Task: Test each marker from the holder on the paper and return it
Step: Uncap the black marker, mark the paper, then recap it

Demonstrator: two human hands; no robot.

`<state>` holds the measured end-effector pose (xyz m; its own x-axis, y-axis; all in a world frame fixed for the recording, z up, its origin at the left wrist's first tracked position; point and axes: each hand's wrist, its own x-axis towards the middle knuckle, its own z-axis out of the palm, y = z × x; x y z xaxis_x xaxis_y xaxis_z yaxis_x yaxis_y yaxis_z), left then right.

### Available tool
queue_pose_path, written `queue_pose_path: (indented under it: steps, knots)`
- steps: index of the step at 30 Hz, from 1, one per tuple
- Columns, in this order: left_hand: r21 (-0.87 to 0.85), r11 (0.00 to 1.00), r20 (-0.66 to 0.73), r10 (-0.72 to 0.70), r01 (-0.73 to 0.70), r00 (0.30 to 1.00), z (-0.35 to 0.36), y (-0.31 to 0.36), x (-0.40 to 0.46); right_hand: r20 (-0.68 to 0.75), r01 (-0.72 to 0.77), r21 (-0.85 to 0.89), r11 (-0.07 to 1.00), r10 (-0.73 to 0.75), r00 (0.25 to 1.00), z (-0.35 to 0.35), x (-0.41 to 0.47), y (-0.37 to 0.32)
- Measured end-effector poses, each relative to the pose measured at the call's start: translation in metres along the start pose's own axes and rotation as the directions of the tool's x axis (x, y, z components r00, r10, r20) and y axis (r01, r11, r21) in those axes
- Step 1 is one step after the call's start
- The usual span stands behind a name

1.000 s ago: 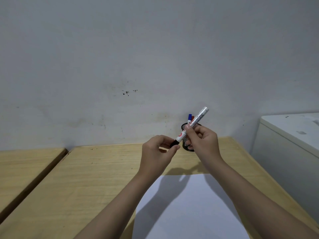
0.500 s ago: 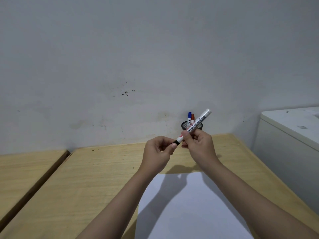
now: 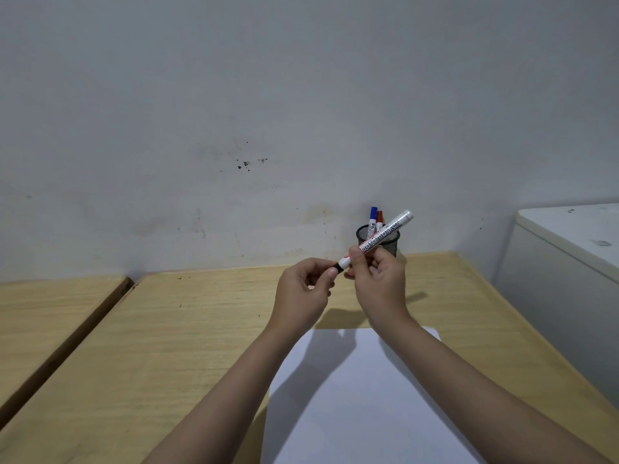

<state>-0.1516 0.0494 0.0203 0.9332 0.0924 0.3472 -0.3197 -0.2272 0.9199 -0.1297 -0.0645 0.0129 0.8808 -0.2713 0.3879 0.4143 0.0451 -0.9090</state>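
Observation:
A white marker [image 3: 385, 234] with a black cap is held slanted in the air above the desk. My right hand [image 3: 376, 279] grips its barrel. My left hand [image 3: 306, 286] pinches the black cap at the marker's lower end. Behind them, against the wall, stands a black mesh holder [image 3: 390, 241] with a blue-capped marker [image 3: 372, 217] and a red-capped marker [image 3: 379, 220] upright in it. A white sheet of paper [image 3: 361, 406] lies on the wooden desk [image 3: 167, 346] below my forearms.
A second wooden desk [image 3: 43, 316] sits to the left across a narrow gap. A white cabinet [image 3: 569, 262] stands to the right of the desk. A grey wall rises right behind the holder.
Both hands with the marker have risen slightly and stayed together; the cap end has slid further into my left fingers. The view has tilted a little.

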Motion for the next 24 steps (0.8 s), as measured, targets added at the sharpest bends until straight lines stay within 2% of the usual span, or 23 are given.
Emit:
queue_pose_path:
  steps: [7, 12, 14, 16, 20, 22, 24]
  knots:
    - [0.033, 0.999, -0.067, 0.038, -0.036, 0.997, -0.008, -0.007, 0.005, 0.025, -0.044, 0.020, 0.999, 0.044, 0.999, 0.011, 0.001, 0.005]
    - [-0.083, 0.996, 0.004, -0.036, 0.036, 0.999, -0.016, -0.015, 0.010, 0.081, -0.005, -0.015, 1.000, 0.006, 0.997, 0.013, 0.001, 0.010]
    - [-0.145, 0.984, 0.065, -0.094, 0.103, 0.993, -0.019, -0.016, 0.011, 0.116, -0.001, 0.010, 1.000, -0.001, 0.993, 0.011, 0.003, 0.013]
    - [-0.198, 0.953, 0.171, -0.197, 0.230, 0.965, -0.023, -0.016, 0.012, 0.169, 0.008, 0.035, 0.999, -0.014, 0.985, 0.009, 0.006, 0.016]
    - [-0.292, 0.805, 0.397, -0.390, 0.517, 0.831, -0.036, -0.021, 0.020, 0.259, -0.039, 0.109, 0.993, 0.009, 0.966, 0.005, 0.011, 0.018]
    - [-0.304, 0.737, 0.392, -0.481, 0.604, 0.784, -0.045, -0.028, 0.023, 0.271, -0.073, 0.165, 0.984, 0.026, 0.962, 0.002, 0.017, 0.018]
    - [-0.224, 0.786, 0.293, -0.510, 0.576, 0.809, -0.054, -0.040, 0.025, 0.283, -0.097, 0.181, 0.979, 0.043, 0.958, -0.003, 0.024, 0.018]
